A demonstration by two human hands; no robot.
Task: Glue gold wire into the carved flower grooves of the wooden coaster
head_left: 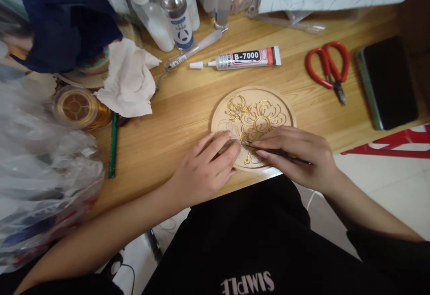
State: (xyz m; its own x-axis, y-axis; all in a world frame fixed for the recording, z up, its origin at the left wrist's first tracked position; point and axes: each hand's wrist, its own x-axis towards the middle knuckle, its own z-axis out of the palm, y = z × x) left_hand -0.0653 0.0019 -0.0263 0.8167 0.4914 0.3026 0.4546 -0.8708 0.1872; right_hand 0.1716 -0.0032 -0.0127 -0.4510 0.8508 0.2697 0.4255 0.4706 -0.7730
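A round wooden plate [217, 112] with a raised rim lies near the table's front edge. Gold wire [266, 106] traces a large flower and smaller shapes on it, and pencil lines show beside the wire. My left hand [210, 165] rests on the plate's left part, its fingers stretched out and a little apart at the drawn lines. In my right hand [298, 151] is a pair of dark, slim tweezers [285, 153], held low like a pen. The tweezers' tip meets the wire design beside my left fingertips; what lies exactly between the tips is too small to tell.
Behind the plate lies a B-7000 glue tube [248, 58]. Red-handled cutters [331, 68] and a phone [388, 82] lie right. Crumpled tissue [129, 80], a wire spool [77, 106], a green pencil [113, 147] and plastic bags [43, 165] are left; bottles [176, 12] stand behind.
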